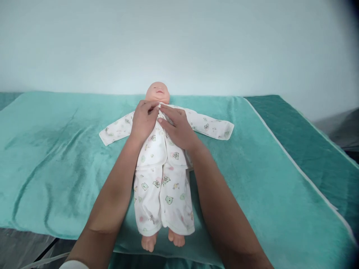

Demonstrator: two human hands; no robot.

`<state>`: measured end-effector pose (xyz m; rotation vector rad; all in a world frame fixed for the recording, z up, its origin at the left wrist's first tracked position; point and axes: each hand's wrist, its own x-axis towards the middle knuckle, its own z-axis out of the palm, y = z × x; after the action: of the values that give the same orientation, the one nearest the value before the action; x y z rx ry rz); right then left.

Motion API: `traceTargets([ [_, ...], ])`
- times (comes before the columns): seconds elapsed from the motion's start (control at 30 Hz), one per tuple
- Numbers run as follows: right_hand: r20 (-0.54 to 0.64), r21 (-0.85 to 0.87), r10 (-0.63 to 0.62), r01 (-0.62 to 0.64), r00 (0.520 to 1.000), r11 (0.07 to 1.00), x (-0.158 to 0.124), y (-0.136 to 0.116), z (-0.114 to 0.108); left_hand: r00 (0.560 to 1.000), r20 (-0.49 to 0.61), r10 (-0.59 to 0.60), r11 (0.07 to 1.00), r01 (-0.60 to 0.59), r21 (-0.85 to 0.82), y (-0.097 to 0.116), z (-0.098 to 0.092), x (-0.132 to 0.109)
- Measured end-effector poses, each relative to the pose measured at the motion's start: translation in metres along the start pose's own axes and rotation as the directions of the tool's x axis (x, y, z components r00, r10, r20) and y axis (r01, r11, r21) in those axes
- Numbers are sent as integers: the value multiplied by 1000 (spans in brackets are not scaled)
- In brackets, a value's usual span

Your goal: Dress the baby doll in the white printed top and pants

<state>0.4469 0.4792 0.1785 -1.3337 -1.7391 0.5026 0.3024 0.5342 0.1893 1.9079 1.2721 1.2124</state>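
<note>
A baby doll point(158, 92) lies on its back, its bare feet toward me. It wears a white printed baby jacket point(153, 147) with long sleeves spread to both sides, and matching trousers point(174, 201). My left hand point(144, 118) is at the jacket's neckline, thumb and fingers closed on the cloth at the front edge. Facing it, my right hand point(179, 125) holds the other side of the front opening just below the doll's chin. Its thumb rests on the cloth a little lower than the fingertips. The fingers partly hide the fastening at the collar.
A teal plush blanket point(260, 179) covers the surface under the doll, wrinkled at left. Darker green cloth point(316, 149) shows beyond its pale edging at right. A plain pale wall point(179, 45) stands directly behind. At lower left are grey floor and a thin cable point(46, 260).
</note>
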Motion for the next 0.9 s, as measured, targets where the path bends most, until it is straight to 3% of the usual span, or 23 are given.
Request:
traceTargets([
  [0.07, -22, 13, 16, -16, 1000, 1000, -6, -2, 2, 1000, -2, 26, 999, -26, -22, 0, -3, -6],
  [0.27, -272, -98, 10, -38, 962, 994, -29, -15, 12, 993, 3, 120, 989, -120, -87, 1, -11, -24],
  [0.4, -288, -119, 29, -65, 957, 991, -25, -17, 15, 990, -13, 142, 986, -142, -91, -1, -10, -26],
  [0.57, -273, -139, 101, -143, 957, 980, -12, -20, 11, 996, 30, 88, 990, -84, -116, -7, -10, -22],
  [0.67, -192, 35, 218, -216, 957, 976, -8, -20, 1, 994, 91, 57, 988, -43, -149, -6, -14, -21],
  [0.77, -94, 302, 335, -294, 937, 907, -7, -15, -9, 985, 170, 40, 988, -15, -151, -3, -18, -22],
  [0.9, -92, 455, 377, -298, 922, 839, -8, -10, -10, 985, 165, 57, 991, -35, -133, -2, -17, -23],
])
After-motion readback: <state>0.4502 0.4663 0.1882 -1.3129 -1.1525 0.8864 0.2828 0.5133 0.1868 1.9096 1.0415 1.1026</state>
